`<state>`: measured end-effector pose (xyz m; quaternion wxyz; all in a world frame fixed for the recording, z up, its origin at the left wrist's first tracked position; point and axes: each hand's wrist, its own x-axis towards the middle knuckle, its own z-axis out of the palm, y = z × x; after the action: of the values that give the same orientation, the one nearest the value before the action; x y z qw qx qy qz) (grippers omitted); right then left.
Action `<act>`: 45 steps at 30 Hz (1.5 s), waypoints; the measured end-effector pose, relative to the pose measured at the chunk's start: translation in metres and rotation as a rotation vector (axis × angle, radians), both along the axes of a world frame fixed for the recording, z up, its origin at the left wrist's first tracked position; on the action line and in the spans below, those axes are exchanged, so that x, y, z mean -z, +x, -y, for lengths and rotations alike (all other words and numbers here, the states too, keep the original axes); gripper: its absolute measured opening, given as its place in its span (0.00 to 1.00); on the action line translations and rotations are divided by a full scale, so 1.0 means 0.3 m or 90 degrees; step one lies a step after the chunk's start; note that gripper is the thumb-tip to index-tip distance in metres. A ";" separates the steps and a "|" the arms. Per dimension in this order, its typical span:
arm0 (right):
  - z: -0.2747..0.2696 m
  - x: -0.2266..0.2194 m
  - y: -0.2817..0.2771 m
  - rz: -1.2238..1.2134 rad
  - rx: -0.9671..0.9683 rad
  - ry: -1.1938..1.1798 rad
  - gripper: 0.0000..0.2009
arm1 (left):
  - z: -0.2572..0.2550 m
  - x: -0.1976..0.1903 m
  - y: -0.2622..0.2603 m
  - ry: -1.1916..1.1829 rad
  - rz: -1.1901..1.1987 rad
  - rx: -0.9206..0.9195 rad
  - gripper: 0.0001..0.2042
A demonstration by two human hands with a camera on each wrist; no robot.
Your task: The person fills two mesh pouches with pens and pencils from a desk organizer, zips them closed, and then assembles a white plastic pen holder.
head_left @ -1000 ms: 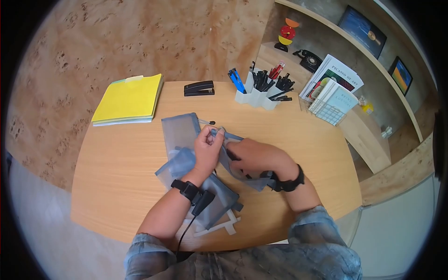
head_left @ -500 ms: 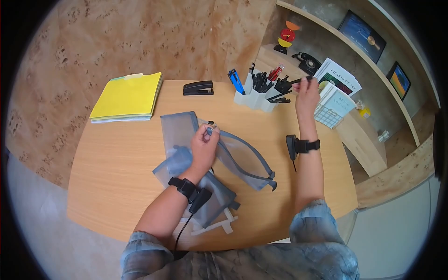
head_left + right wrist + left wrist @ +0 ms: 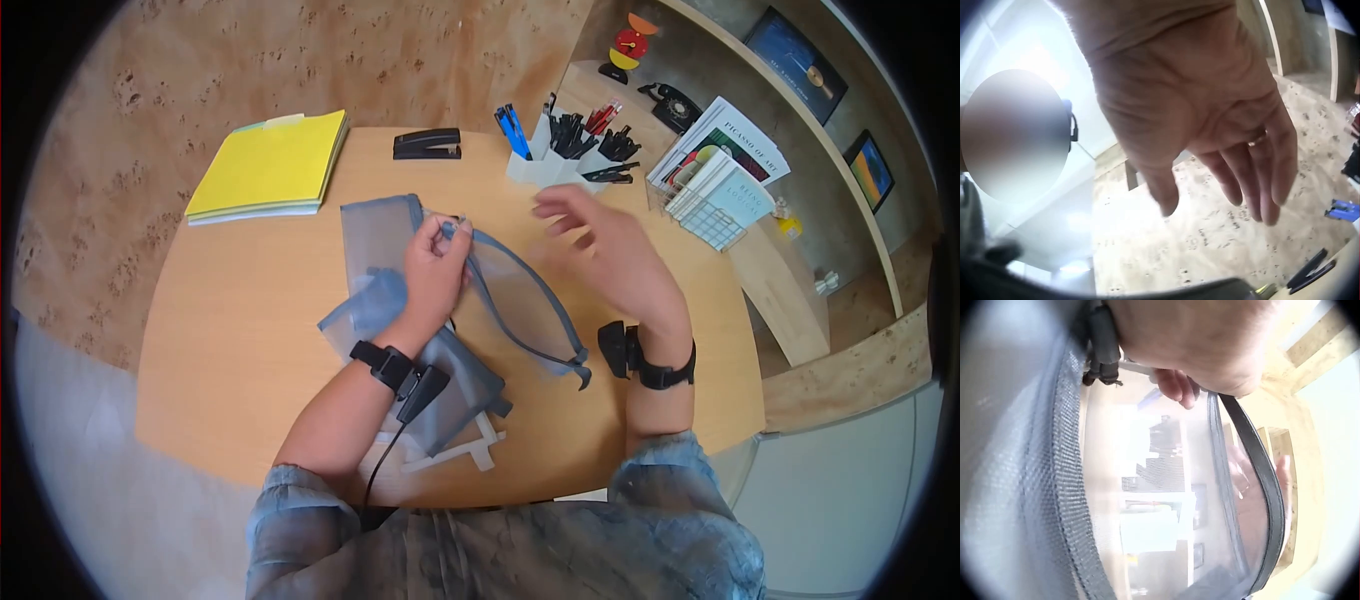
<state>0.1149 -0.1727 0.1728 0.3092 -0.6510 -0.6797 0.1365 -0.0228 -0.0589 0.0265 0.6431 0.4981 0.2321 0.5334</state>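
My left hand [image 3: 434, 278] pinches the top corner of a grey mesh zip pouch [image 3: 520, 295], whose zipped mouth gapes and points to the right. In the left wrist view the pouch's dark zipper edge [image 3: 1264, 459] curves below the left hand [image 3: 1191, 337]. My right hand [image 3: 622, 262] is raised right of the pouch, fingers loosely spread, holding nothing; the right wrist view shows the bare palm [image 3: 1191, 100]. More mesh pouches [image 3: 378, 240] lie under and left of the left hand.
Behind stand a pen holder [image 3: 545, 168] with blue, black and red pens, and a black stapler [image 3: 427, 144]. Yellow folders [image 3: 268, 165] are at the back left, a wire rack [image 3: 705, 215] with books at the back right. White strips [image 3: 455, 453] lie near the front edge.
My right hand went from the pouch to the black pens, where it held a dark pen, and is now back near the pouch with nothing in it. The left hand keeps its pinch.
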 end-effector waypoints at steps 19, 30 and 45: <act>-0.010 0.083 -0.033 -0.204 -0.192 0.014 0.13 | 0.158 -0.398 -0.172 0.552 -0.140 -0.149 0.07; -0.239 0.414 0.490 -0.052 0.405 0.015 0.10 | -0.097 0.065 -0.061 0.309 -0.558 0.136 0.09; -0.374 0.408 0.578 0.170 0.314 0.277 0.04 | -0.124 0.118 -0.063 0.215 -0.477 0.126 0.12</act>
<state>0.2885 -0.0606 0.0505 0.3726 -0.7266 -0.5494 -0.1770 -0.0416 -0.0216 -0.0089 0.4716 0.7760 0.3101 0.2816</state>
